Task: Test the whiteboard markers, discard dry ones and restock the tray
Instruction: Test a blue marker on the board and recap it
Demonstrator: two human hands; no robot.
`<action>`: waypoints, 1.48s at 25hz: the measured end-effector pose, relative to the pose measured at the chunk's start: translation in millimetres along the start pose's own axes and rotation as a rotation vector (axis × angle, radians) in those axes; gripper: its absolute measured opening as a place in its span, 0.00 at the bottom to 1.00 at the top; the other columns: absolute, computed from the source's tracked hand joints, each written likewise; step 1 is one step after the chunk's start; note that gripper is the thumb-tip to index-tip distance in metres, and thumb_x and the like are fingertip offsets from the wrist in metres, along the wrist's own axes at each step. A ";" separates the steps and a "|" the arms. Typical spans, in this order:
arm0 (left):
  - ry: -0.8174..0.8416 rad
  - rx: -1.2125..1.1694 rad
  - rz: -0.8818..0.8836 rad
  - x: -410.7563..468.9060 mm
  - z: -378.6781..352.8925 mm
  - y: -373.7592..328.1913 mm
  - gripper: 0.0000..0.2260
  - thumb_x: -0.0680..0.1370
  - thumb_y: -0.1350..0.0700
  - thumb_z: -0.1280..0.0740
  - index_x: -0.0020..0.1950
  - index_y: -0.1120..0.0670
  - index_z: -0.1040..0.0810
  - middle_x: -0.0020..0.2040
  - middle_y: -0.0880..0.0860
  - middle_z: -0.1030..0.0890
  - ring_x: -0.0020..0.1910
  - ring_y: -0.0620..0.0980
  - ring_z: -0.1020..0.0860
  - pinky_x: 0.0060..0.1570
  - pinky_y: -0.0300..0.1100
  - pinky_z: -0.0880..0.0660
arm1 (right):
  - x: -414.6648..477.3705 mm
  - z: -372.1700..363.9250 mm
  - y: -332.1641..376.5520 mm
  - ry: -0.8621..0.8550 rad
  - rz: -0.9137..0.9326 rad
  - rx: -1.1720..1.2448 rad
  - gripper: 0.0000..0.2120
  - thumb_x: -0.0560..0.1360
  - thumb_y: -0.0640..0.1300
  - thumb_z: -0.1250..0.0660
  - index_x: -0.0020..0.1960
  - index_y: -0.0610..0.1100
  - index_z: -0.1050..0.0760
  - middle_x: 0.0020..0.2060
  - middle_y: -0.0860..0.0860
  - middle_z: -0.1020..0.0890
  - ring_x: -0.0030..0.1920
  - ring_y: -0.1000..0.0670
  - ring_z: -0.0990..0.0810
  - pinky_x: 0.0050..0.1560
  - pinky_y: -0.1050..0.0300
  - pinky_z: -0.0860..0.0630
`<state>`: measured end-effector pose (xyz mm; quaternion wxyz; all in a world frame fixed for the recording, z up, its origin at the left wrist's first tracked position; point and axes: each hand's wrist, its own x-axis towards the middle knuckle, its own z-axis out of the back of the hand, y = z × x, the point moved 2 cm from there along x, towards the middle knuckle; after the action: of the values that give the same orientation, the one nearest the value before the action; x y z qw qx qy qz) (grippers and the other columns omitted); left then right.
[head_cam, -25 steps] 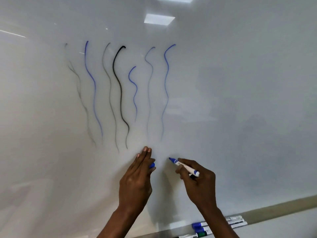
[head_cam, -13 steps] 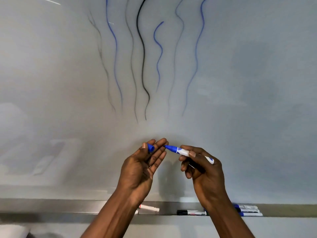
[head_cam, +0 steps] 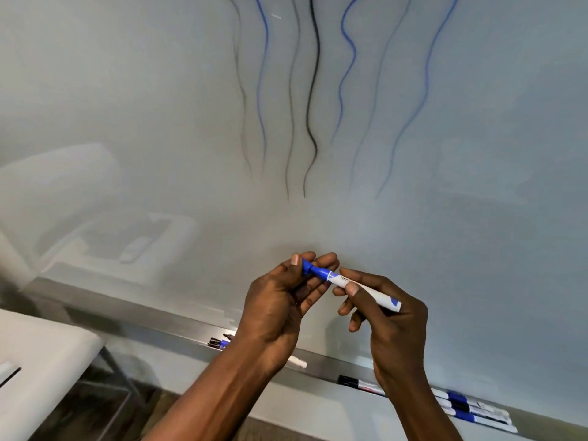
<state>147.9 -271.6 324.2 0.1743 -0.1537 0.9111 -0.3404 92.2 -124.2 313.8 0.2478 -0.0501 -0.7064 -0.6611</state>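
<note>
Blue cap [head_cam: 306, 266]: pinched in the left hand [head_cam: 280, 300] grip, meeting the nib end of the marker [head_cam: 362, 289]; I cannot tell whether it is fully seated.
Marker place: above the tray [head_cam: 178, 326], before the whiteboard [head_cam: 477, 154]; right hand [head_cam: 393, 329] grip curled round the barrel.
Long axis: cap end up-left, tail down-right.
Coming move: likely pressing both hands together along that axis.

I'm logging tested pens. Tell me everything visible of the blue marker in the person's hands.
The blue marker has a white, plastic-looking barrel with barcode print, a blue mark near its flat rear end and a blue neck. It slants, rear end lower right, before the whiteboard. The right hand pinches the barrel; the left hand holds the blue cap over the hidden tip. Whether the cap is fully seated is unclear.
</note>
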 end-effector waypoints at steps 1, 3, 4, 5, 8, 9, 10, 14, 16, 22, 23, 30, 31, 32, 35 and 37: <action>-0.026 0.056 -0.047 -1.7 1.1 2.4 0.13 0.87 0.56 0.37 0.64 0.64 0.21 0.58 0.63 0.12 0.59 0.59 0.13 0.64 0.52 0.20 | -2.6 0.1 -1.2 0.022 0.030 -0.050 0.10 0.75 0.42 0.27 0.56 0.43 0.14 0.42 0.49 0.11 0.36 0.45 0.13 0.31 0.55 0.18; -0.071 0.143 -0.126 -5.3 4.6 8.8 0.13 0.86 0.56 0.36 0.63 0.65 0.20 0.56 0.62 0.11 0.58 0.58 0.12 0.63 0.52 0.19 | -10.5 -1.9 -6.8 0.073 0.071 -0.140 0.11 0.75 0.43 0.26 0.57 0.46 0.14 0.42 0.52 0.11 0.37 0.47 0.13 0.32 0.55 0.16; -0.094 0.173 -0.150 -7.8 7.6 13.1 0.14 0.86 0.56 0.35 0.63 0.66 0.19 0.55 0.61 0.11 0.57 0.58 0.12 0.63 0.51 0.18 | -15.5 -4.4 -11.3 0.082 0.069 -0.164 0.10 0.76 0.44 0.25 0.56 0.48 0.14 0.41 0.54 0.12 0.36 0.48 0.13 0.33 0.54 0.16; -0.114 0.200 -0.165 -10.7 11.5 17.9 0.14 0.86 0.56 0.35 0.63 0.66 0.19 0.54 0.60 0.11 0.56 0.57 0.12 0.61 0.49 0.17 | -21.0 -6.9 -17.4 0.082 0.066 -0.184 0.08 0.76 0.46 0.26 0.55 0.49 0.16 0.41 0.56 0.13 0.36 0.49 0.14 0.33 0.54 0.17; -0.189 0.247 -0.174 -19.9 28.0 34.6 0.14 0.86 0.56 0.35 0.62 0.67 0.20 0.54 0.59 0.11 0.54 0.60 0.11 0.62 0.50 0.16 | -40.3 -17.1 -33.2 0.091 0.090 -0.243 0.09 0.76 0.51 0.27 0.54 0.49 0.19 0.43 0.60 0.15 0.38 0.54 0.15 0.36 0.67 0.21; -0.217 0.248 -0.174 -23.3 35.6 39.2 0.14 0.86 0.56 0.35 0.62 0.67 0.20 0.54 0.59 0.11 0.53 0.61 0.11 0.63 0.52 0.17 | -46.2 -20.8 -38.4 0.105 0.087 -0.250 0.09 0.75 0.50 0.27 0.53 0.49 0.19 0.44 0.61 0.15 0.39 0.55 0.15 0.36 0.68 0.22; -0.238 0.249 -0.173 -26.7 42.8 42.8 0.14 0.86 0.56 0.35 0.62 0.67 0.20 0.54 0.60 0.11 0.53 0.62 0.12 0.64 0.55 0.17 | -51.2 -23.9 -42.7 0.118 0.065 -0.246 0.08 0.75 0.50 0.27 0.52 0.49 0.19 0.45 0.61 0.15 0.40 0.56 0.15 0.36 0.69 0.22; -0.318 0.271 -0.213 -41.6 72.4 41.8 0.13 0.87 0.56 0.35 0.60 0.67 0.20 0.53 0.60 0.11 0.53 0.63 0.12 0.63 0.55 0.16 | -67.2 -45.3 -58.3 0.142 -0.157 -0.163 0.08 0.75 0.52 0.27 0.49 0.48 0.16 0.40 0.56 0.14 0.39 0.53 0.16 0.36 0.65 0.22; -0.347 0.321 -0.270 -49.0 88.6 34.7 0.13 0.87 0.56 0.35 0.59 0.66 0.20 0.53 0.59 0.11 0.52 0.62 0.11 0.59 0.51 0.15 | -75.3 -65.6 -63.1 0.171 -0.371 0.023 0.04 0.78 0.45 0.26 0.48 0.45 0.15 0.36 0.49 0.15 0.30 0.50 0.24 0.30 0.58 0.30; -0.429 0.416 -0.368 -65.8 152.1 -1.8 0.12 0.87 0.58 0.35 0.59 0.66 0.20 0.51 0.59 0.10 0.53 0.56 0.11 0.56 0.44 0.16 | -99.1 -135.4 -63.3 0.331 -0.681 0.324 0.06 0.80 0.37 0.29 0.52 0.34 0.20 0.29 0.46 0.30 0.26 0.51 0.37 0.26 0.60 0.41; -0.461 0.431 -0.376 -69.1 169.2 -7.6 0.11 0.87 0.58 0.35 0.60 0.65 0.19 0.51 0.58 0.10 0.53 0.56 0.11 0.58 0.46 0.16 | -105.0 -150.7 -65.1 0.372 -0.678 0.291 0.06 0.80 0.39 0.29 0.53 0.35 0.20 0.29 0.46 0.29 0.26 0.51 0.36 0.25 0.60 0.41; -0.724 0.510 -0.233 -120.0 312.2 -20.4 0.09 0.85 0.56 0.30 0.56 0.62 0.16 0.46 0.56 0.10 0.49 0.54 0.10 0.59 0.53 0.15 | -187.8 -237.9 -108.4 0.664 -0.688 0.000 0.04 0.80 0.39 0.28 0.50 0.37 0.18 0.32 0.46 0.19 0.27 0.55 0.26 0.27 0.64 0.31; -0.769 0.605 -0.196 -128.4 336.6 -16.9 0.09 0.85 0.52 0.29 0.53 0.58 0.15 0.43 0.53 0.10 0.46 0.52 0.11 0.57 0.53 0.15 | -204.8 -246.4 -117.2 0.706 -0.694 -0.055 0.04 0.80 0.38 0.29 0.50 0.37 0.18 0.32 0.46 0.18 0.27 0.55 0.24 0.27 0.63 0.30; -0.814 0.707 -0.151 -136.6 359.4 -13.8 0.10 0.82 0.47 0.27 0.50 0.53 0.14 0.40 0.49 0.11 0.44 0.51 0.11 0.54 0.53 0.15 | -220.8 -254.0 -127.1 0.747 -0.697 -0.117 0.03 0.80 0.38 0.29 0.50 0.37 0.18 0.32 0.46 0.17 0.27 0.54 0.23 0.28 0.62 0.28; -0.900 0.895 -0.021 -159.5 419.5 1.8 0.12 0.78 0.43 0.25 0.44 0.52 0.14 0.28 0.44 0.20 0.35 0.51 0.17 0.41 0.44 0.24 | -261.9 -270.8 -155.4 0.889 -0.657 -0.304 0.02 0.80 0.39 0.29 0.49 0.42 0.17 0.33 0.49 0.14 0.31 0.55 0.17 0.37 0.58 0.21; -0.880 0.992 0.050 -175.2 445.2 12.4 0.10 0.80 0.48 0.24 0.44 0.54 0.14 0.27 0.44 0.24 0.28 0.43 0.25 0.35 0.40 0.32 | -284.9 -277.1 -173.3 1.025 -0.610 -0.462 0.03 0.79 0.42 0.28 0.46 0.47 0.18 0.35 0.52 0.13 0.35 0.56 0.15 0.42 0.55 0.21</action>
<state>490.2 -445.1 38.2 0.5880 -0.1587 0.4934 -0.6210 350.3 -337.7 38.4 0.3375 0.4238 -0.3201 -0.7772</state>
